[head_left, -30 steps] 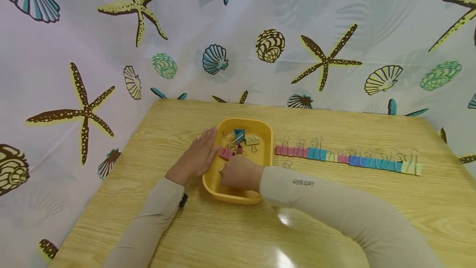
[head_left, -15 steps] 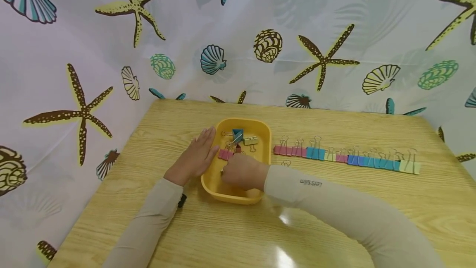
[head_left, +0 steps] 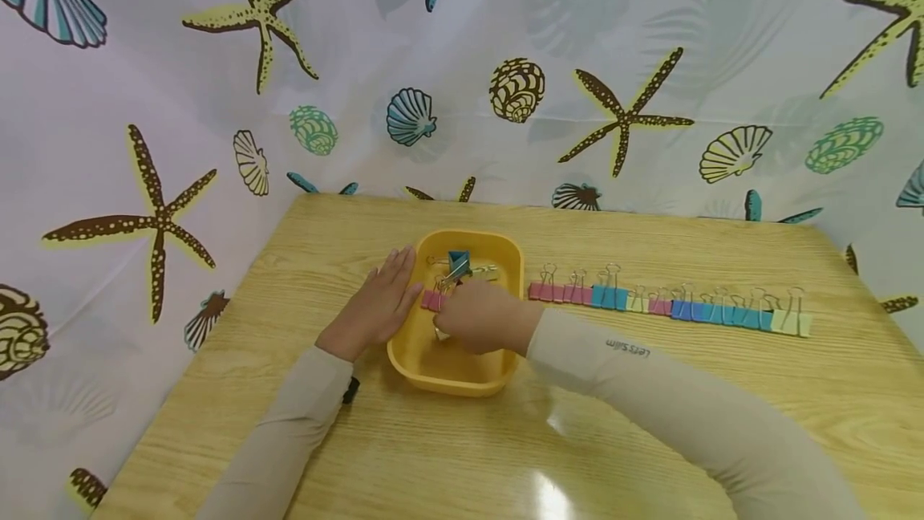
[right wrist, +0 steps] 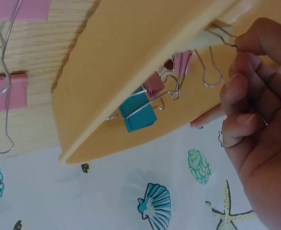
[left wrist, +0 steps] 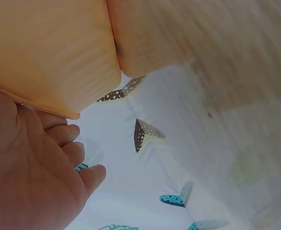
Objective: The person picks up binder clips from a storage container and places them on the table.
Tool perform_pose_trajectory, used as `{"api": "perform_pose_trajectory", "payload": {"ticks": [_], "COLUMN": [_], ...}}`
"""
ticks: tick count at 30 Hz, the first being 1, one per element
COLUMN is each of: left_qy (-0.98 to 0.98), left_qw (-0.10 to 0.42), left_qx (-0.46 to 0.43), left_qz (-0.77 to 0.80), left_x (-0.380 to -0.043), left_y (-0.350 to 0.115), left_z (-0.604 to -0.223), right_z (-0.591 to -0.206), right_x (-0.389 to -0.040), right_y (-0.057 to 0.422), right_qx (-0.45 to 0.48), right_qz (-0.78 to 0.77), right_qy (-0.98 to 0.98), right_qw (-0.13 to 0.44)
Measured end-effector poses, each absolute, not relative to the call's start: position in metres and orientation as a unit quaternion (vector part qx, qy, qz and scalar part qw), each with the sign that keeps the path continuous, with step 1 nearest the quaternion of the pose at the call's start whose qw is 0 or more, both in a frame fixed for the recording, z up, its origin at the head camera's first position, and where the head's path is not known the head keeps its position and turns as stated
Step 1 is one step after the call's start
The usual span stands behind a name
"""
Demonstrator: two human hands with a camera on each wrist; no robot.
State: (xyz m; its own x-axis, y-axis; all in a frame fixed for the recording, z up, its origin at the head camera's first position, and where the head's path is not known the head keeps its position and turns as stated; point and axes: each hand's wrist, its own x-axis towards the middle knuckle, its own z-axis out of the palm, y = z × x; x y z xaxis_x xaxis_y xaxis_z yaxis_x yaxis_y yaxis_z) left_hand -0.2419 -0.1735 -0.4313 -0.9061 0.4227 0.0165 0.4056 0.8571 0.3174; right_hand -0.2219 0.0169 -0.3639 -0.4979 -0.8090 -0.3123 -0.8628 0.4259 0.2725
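A yellow plastic bin (head_left: 451, 385) holds several binder clips, among them a teal one (head_left: 458, 263), a pink one (head_left: 433, 300) and a pale yellow one (head_left: 485, 272). My left hand (head_left: 375, 307) lies along the bin's left side with straight fingers, touching its rim. Over the inside of the bin, my right hand (head_left: 484, 315) pinches the wire handle of another pale yellow binder clip (right wrist: 205, 40) between thumb and forefinger. In the right wrist view the bin's wall partly hides that clip. The teal clip (right wrist: 140, 112) shows below it.
Right of the bin, a row of pink, teal, yellow and blue binder clips (head_left: 609, 298) lines the wooden table (head_left: 433, 456). A curtain (head_left: 462, 103) with starfish and shell prints hangs behind and at the left. My right sleeve (head_left: 621, 363) crosses the table below the row.
My right hand has shifted slightly up and right inside the bin, with the pinched binder clip. Its sleeve now covers a loose clip's wire seen earlier below the row. The left hand stays put.
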Motion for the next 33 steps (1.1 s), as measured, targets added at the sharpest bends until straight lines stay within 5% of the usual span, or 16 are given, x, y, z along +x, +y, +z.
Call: {"api": "perform_pose_trajectory", "payload": {"ticks": [21, 33], "left_qy": [0.964, 0.963], "left_qw": [0.032, 0.032], "left_qx": [0.209, 0.211], "left_qz": [0.163, 0.163], "left_x": [-0.24, -0.242], "left_y": [-0.172, -0.171], "left_z": [-0.427, -0.429], "right_z": [-0.328, -0.315], "right_x": [-0.226, -0.222], "right_y": [0.044, 0.076], "right_qx": [-0.472, -0.425], "right_qz": [0.109, 0.025], "right_qy": [0.874, 0.903], "right_qw": [0.031, -0.059]}}
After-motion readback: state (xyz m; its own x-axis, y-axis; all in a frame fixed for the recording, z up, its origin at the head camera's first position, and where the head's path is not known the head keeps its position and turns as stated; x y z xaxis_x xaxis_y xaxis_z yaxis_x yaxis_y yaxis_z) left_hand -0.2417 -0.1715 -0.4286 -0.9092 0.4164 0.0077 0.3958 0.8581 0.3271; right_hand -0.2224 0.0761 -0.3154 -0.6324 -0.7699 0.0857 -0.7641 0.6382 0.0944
